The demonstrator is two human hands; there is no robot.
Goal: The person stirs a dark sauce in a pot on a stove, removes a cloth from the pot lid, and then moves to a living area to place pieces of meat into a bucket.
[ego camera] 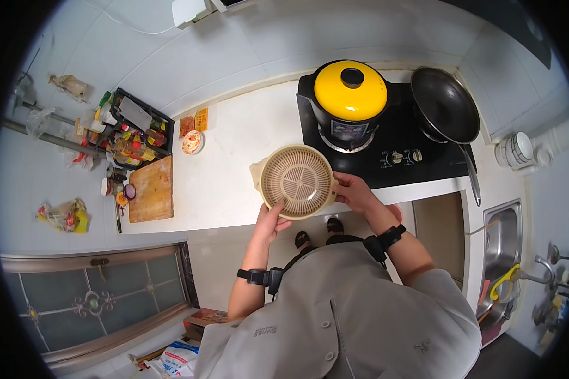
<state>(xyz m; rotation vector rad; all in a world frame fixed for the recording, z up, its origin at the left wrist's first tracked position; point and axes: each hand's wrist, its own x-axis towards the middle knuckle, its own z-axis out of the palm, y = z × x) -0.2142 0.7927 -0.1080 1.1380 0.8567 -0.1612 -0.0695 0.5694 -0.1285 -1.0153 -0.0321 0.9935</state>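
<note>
Both hands hold a round beige plastic colander (296,182) with slotted sides and base, over the front edge of the white countertop (227,156). My left hand (270,220) grips the near-left rim, its thumb lying over the edge. On the right, my right hand (353,189) grips the side handle. A second handle juts out at the colander's far left. I see nothing inside it. Beyond my right hand is a black gas stove (393,156), bearing a dark pot with a yellow lid (351,94).
A black wok (443,104) sits on the right burner, its handle pointing towards me. Leftward are a small bowl of food (192,142), a wooden cutting board (151,189) and a black rack of bottles (140,132). A steel sink (502,237) is at the right.
</note>
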